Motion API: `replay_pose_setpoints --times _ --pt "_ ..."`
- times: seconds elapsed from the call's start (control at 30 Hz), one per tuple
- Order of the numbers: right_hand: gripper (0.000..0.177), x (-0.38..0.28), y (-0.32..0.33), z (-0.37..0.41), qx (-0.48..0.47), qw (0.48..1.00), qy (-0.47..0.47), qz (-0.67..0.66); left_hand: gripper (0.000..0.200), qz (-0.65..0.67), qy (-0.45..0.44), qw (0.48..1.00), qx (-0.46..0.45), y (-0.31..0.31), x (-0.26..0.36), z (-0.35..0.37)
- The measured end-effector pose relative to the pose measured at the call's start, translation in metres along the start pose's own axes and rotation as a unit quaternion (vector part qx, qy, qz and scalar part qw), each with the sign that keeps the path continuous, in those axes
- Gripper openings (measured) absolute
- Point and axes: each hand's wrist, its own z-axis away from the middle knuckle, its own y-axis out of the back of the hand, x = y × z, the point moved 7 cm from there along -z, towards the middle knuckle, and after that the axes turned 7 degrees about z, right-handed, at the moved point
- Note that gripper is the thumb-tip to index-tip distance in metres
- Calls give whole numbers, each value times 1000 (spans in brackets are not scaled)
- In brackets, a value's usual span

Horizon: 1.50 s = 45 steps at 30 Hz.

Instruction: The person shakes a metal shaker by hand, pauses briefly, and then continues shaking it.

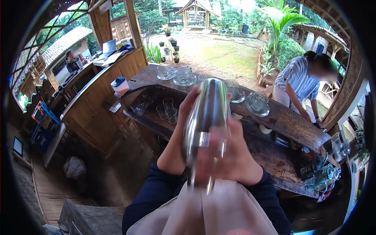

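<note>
A shiny metal shaker (209, 105) is held upright but slightly tilted in front of my chest, blurred by motion. My left hand (186, 113) wraps its left side near the upper part. Around the lower right side, my right hand (225, 152) has its fingers closed on the metal, also smeared. Behind the shaker, glass cups on saucers (184, 76) stand along the wooden counter (290, 125), with another cup and saucer (257, 105) to the right.
Several empty glasses (167, 109) stand in the dark wooden trough at left. A lidded container (120, 86) sits at the counter's left end. Glassware (325, 176) crowds the right end. One person (299, 82) leans over the counter at right; another person (72, 62) is far left.
</note>
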Motion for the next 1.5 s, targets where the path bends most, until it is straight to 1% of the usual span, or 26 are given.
replay_pose_setpoints --times 0.07,0.1,0.17,0.23,0.27,0.33,0.43,0.47,0.53,0.6,0.63,0.67,0.7,0.73,0.8,0.87,0.93,1.0,1.03,1.07,1.13,1.2,1.27,1.37,1.4,1.5 --pt "24 -34 -14 31 300 939 165 35 71 -111 -64 957 -260 -17 1 13" --pt "24 -34 0 38 301 939 165 34 73 -123 -150 932 -307 -39 2 15" --pt "31 17 -10 45 -59 978 -192 -54 63 -111 -60 986 -107 12 4 1" --pt "44 57 -22 44 111 987 -113 11 42 -18 0 995 101 74 6 -18" --pt "39 86 -33 47 131 934 -326 -68 36 51 -129 971 196 75 1 -7" --pt "43 98 -36 59 180 878 -438 -72 35 32 -130 963 232 75 -4 -6" --pt "42 42 -12 18 120 951 -285 4 40 34 16 998 60 25 -7 2" --pt "40 8 -2 10 174 977 -121 35 46 -267 -256 928 -46 -23 -1 24" --pt "40 -52 4 16 262 936 214 91 55 -29 -198 899 -390 -64 -5 22" --pt "42 -34 -2 6 323 924 187 84 58 -69 -270 892 -355 -59 6 23" --pt "43 -24 -1 7 381 908 157 78 55 -71 -182 954 -230 -37 12 10" --pt "43 8 -10 11 233 971 -13 44 52 -69 -90 989 -97 -11 8 4" --pt "45 41 -28 31 70 981 -181 7 44 -254 -213 943 7 2 17 7" --pt "45 64 -40 33 59 977 -204 -21 43 109 26 994 -9 79 20 -20" --pt "51 87 -47 53 116 919 -361 -108 43 -26 -132 966 221 94 18 -13" --pt "45 79 -25 42 144 907 -391 -63 44 28 -106 980 164 71 16 -12" --pt "21 23 -5 6 45 983 -176 12 58 -55 -2 996 70 33 10 -2" --pt "18 -20 6 12 244 968 9 -55 70 86 32 980 -177 -40 -14 18" --pt "18 -19 -3 15 244 968 9 -55 75 -120 -117 967 -191 -21 -2 21" --pt "17 -12 -10 25 272 958 -20 -89 75 -120 -116 967 -191 -19 0 17" --pt "16 -1 -18 42 326 930 -80 -153 69 38 65 984 -164 -13 -16 4" --pt "31 47 -18 33 73 985 -157 18 45 38 38 998 21 48 -3 -10" --pt "52 95 -38 51 134 898 -409 -95 43 50 -94 991 85 85 1 -22" --pt "45 66 -7 18 66 961 -263 -52 40 4 -122 991 51 64 -4 -17" --pt "41 36 0 4 2 987 -157 12 41 317 191 924 -100 4 -31 -2" --pt "23 -11 -7 -3 164 985 -9 -52 50 91 -27 974 -207 -13 -21 4"
